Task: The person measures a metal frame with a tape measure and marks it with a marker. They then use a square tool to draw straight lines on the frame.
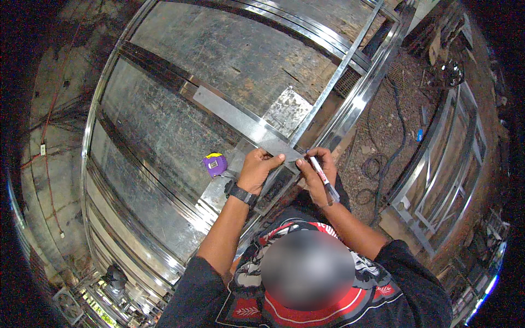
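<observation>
A long flat grey metal strip (229, 113) lies slantwise across the metal frame, its near end between my hands. My left hand (257, 170) grips that end, thumb pressed on top and the other fingers curled at its edge. A white marker (319, 171) with a dark end sits in my right hand (317, 180), held slanted between the fingers. The right thumb and fingertips touch the strip's near corner. Beyond the hands, a narrow metal bar (339, 74) runs away from the strip's end. To the left of my left hand rests a purple and yellow tape measure (214, 164).
The large shiny metal frame (358, 104) with several crossbars holds worn dark panels (158, 104). A dark cable (401, 131) trails over the littered ground at right. Another metal frame (437, 180) lies at far right, near a small blue object (419, 134).
</observation>
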`<action>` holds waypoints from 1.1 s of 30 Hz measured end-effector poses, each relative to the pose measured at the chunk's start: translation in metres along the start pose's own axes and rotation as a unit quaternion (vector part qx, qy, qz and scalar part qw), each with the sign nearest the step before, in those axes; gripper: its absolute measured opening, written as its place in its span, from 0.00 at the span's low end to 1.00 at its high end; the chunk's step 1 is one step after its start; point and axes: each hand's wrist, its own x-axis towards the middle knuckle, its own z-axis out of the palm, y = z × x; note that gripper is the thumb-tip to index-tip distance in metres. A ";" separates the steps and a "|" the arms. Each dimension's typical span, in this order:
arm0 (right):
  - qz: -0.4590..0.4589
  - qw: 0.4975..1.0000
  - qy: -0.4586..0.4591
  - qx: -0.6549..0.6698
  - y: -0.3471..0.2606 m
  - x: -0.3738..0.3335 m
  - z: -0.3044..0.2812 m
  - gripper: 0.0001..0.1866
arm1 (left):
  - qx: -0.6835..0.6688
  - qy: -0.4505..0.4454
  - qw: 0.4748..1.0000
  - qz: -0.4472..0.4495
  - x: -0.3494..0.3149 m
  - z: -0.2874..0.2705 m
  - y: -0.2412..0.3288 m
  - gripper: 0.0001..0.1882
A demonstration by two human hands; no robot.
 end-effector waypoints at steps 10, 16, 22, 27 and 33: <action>-0.011 0.999 0.000 0.042 0.009 0.006 -0.001 0.14 | -0.060 0.028 0.996 0.054 0.011 0.010 -0.022 0.09; 0.014 0.998 -0.026 0.058 -0.005 0.004 0.003 0.15 | 0.001 0.018 0.997 0.080 0.009 0.007 -0.025 0.11; -0.003 0.999 -0.020 0.036 0.003 0.005 0.001 0.15 | 0.017 0.023 0.994 0.108 0.010 0.009 -0.030 0.10; 0.022 0.999 -0.027 0.033 -0.003 0.005 -0.002 0.15 | 0.036 0.017 0.994 0.100 0.012 0.004 -0.036 0.11; -0.011 0.999 -0.027 0.027 -0.001 0.004 -0.001 0.15 | -0.047 0.016 0.996 0.069 0.005 0.009 -0.024 0.08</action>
